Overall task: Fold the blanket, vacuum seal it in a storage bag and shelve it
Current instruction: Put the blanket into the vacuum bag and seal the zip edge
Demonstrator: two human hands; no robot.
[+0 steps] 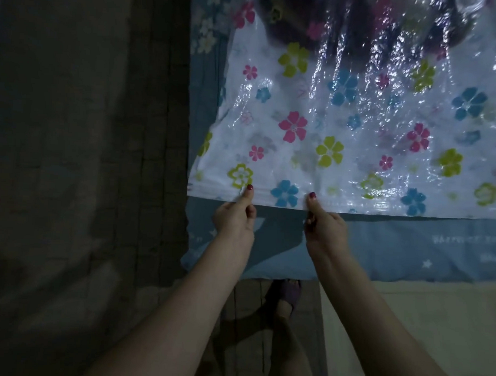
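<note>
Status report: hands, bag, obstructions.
Left hand, right hand both pinching zip edge of clear flower-printed plastic storage bag. Dark folded blanket inside. Nothing obstructing.

Both hands, left hand (234,215) and right hand (324,227), pinch the flowery storage bag (355,141) edge on the blue bed sheet (393,246)

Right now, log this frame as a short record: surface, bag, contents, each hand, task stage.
surface: blue bedsheet with pale star print
bag: flower-printed plastic storage bag lying flat on the sheet, open end toward the person
contents: dark blanket visible through the plastic at the far end
left hand: pinches the bag's near edge by its left corner
right hand: pinches the same edge, further right
task stage: blanket bagged; both hands on the zip strip; whether it is sealed cannot be told
other: foot in a slipper on the floor below
</note>
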